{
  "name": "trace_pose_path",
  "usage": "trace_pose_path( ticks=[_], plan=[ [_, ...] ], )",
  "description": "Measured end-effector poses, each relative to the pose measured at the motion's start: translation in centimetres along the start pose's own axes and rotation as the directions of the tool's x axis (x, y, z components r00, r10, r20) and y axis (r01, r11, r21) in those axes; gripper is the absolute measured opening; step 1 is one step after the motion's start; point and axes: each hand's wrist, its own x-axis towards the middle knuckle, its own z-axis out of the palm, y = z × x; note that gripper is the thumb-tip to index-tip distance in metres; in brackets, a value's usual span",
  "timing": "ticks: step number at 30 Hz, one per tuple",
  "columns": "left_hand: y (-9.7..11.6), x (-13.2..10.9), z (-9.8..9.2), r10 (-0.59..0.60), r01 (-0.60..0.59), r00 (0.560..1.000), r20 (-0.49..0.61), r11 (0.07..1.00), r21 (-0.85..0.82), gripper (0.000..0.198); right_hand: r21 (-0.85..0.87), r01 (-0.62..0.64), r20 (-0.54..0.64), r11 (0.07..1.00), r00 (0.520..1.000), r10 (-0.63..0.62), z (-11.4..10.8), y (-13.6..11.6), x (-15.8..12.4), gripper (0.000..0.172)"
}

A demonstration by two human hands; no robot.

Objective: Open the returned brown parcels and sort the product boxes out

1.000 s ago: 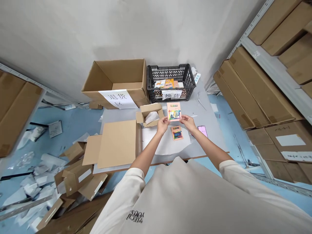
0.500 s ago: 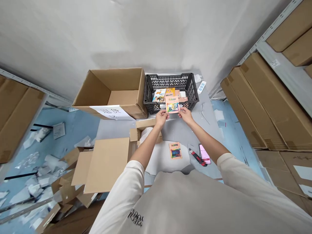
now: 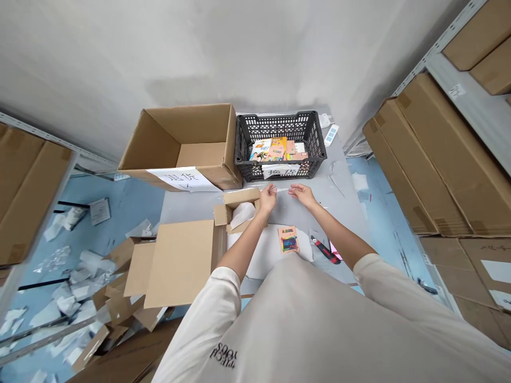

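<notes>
My left hand point(image 3: 268, 199) and my right hand point(image 3: 303, 194) hover over the table just in front of the black plastic basket point(image 3: 279, 171). Both look empty, fingers loosely bent and apart. Inside the basket lie several small booklets, among them a peach booklet point(image 3: 276, 151) with coloured lettering. Another peach booklet point(image 3: 288, 239) with a dark picture lies nearer my body on white wrapping point(image 3: 255, 260). Beside my left hand stands a small opened carton point(image 3: 233, 198) with white material in it.
A large open cardboard box point(image 3: 181, 119) with a paper label stands left of the basket. A red and black box cutter point(image 3: 325, 251) and a partly covered phone point(image 3: 335, 252) lie at right. A bigger carton point(image 3: 181, 266) sits front left; scraps litter the floor.
The peach booklet that both hands held has been let go and lies in the basket. My hands have drawn back towards me. My body now covers part of the phone.
</notes>
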Motion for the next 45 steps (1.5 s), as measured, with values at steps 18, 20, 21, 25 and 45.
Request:
trace_pose_path(
  ticks=[18, 20, 21, 25, 45],
  plan=[
    [-9.0, -15.1, -3.6, -0.163, 0.145, 0.969, 0.185, 0.983, 0.108, 0.027, -0.059, -0.162, -0.185, 0.985, 0.971, 0.148, -2.5, 12.2, -17.1, 0.016],
    [-10.5, -16.5, -4.2, -0.209, 0.182, 0.959, 0.192, 0.972, 0.147, 0.020, -0.092, -0.205, -0.203, 0.974, 0.962, 0.183, -2.8, 14.1, -18.4, 0.017],
    [-11.2, -17.1, -4.5, -0.225, 0.195, 0.955, 0.194, 0.968, 0.161, 0.018, -0.110, -0.219, -0.212, 0.970, 0.958, 0.192, -2.9, 15.0, -18.9, 0.017],
    [-13.4, -18.7, -5.0, -0.279, 0.240, 0.942, 0.186, 0.948, 0.209, 0.018, -0.152, -0.253, -0.236, 0.956, 0.948, 0.213, -3.1, 17.6, -19.5, 0.018],
    [-18.5, -20.5, -1.4, -0.335, 0.302, 0.936, 0.112, 0.923, 0.237, 0.039, -0.177, -0.276, -0.084, 0.945, 0.961, 0.265, -4.4, 21.0, -17.4, 0.028]
  ],
)
